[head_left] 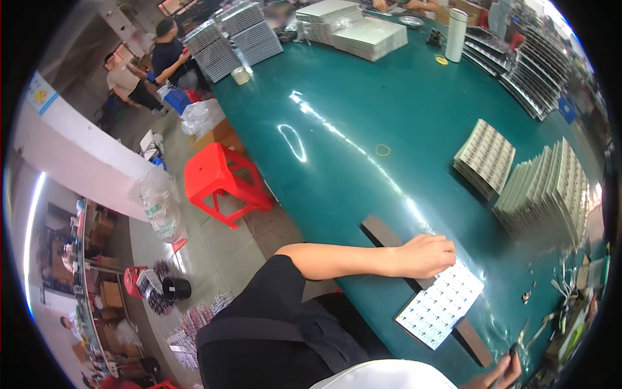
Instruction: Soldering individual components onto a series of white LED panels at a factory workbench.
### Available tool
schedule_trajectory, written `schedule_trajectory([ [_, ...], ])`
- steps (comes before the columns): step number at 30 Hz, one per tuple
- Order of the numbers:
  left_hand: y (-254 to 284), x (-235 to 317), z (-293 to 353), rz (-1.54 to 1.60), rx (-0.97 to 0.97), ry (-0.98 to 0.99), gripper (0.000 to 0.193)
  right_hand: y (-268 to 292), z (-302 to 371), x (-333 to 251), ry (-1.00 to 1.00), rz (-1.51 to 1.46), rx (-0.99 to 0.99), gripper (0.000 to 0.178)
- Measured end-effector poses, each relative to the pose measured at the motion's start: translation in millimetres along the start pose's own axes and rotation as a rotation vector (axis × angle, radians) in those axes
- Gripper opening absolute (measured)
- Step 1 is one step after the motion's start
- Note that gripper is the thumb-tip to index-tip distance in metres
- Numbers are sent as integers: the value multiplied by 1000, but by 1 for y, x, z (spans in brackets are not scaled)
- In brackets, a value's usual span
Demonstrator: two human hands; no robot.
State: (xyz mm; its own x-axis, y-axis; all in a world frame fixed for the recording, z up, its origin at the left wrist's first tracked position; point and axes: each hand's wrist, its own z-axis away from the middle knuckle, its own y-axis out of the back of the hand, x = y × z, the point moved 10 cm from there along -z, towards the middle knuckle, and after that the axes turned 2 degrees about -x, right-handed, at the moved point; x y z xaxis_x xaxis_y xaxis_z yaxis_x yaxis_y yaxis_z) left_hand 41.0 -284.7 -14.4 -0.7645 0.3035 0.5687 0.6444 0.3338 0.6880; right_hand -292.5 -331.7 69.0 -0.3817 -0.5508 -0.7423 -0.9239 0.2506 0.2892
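Note:
A white panel [442, 305] printed with rows of small dark marks lies on the green table, across a long dark brown bar [475, 343]. My left hand [424, 256] is closed above the bar, at the panel's far edge. Its fingers curl downward, and whatever they may hold is hidden. At the lower right, my right hand [502, 373] is partly in view, closed around a thin tool with a dark handle [514, 350]. The tool's tip is too blurred to name its kind. It is apart from the panel.
Two stacks of printed panels [484, 155] [547, 188] stand on the right of the green table [337, 162]. Loose tools [567, 285] crowd the right edge. Farther off are more stacks [369, 37] and a white flask [456, 35]. A red stool [217, 178] stands left; people are beyond.

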Motion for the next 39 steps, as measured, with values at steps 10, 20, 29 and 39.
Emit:
schedule_trajectory([
  [10, 10, 7, -4, 65, 216, -31, 7, -78, 43, 4, -7, -296, -306, 21],
  [20, 22, 3, -5, 297, 116, 131, 7, -79, 43, 11, 14, -32, -323, 24],
  [29, 30, 13, -5, 284, 191, 49, 5, -74, 45, 15, 64, -207, -180, 23],
  [39, 30, 13, -2, 264, 219, 25, 5, -85, 37, -11, -131, -140, -192, 21],
])
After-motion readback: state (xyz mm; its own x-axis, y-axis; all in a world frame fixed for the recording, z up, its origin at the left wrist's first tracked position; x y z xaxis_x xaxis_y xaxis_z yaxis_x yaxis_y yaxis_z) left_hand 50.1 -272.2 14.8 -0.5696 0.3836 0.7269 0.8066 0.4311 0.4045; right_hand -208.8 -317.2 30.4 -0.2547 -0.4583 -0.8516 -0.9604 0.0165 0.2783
